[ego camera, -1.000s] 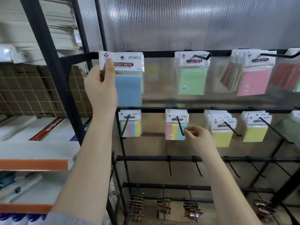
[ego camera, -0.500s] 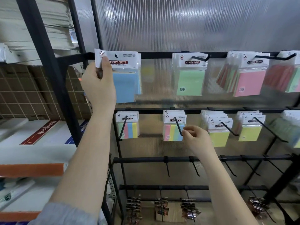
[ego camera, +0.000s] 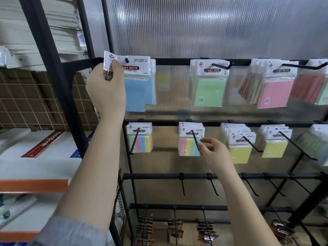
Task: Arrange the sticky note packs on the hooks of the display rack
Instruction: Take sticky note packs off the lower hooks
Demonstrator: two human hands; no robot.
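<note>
Here, the blue sticky note pack [ego camera: 137, 82] is pinched at its header by the left hand [ego camera: 106, 89], its hang hole already at the top-left hook [ego camera: 126, 60]; the right hand [ego camera: 212, 151], below that hook, is loosely curled, holding nothing.

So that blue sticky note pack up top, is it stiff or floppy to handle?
Probably both. The blue sticky note pack has a thin header that bends in the left hand, so likely floppy there. Its clear wrap looks glossy, perhaps slippery. It seems light, held by one corner.
</note>
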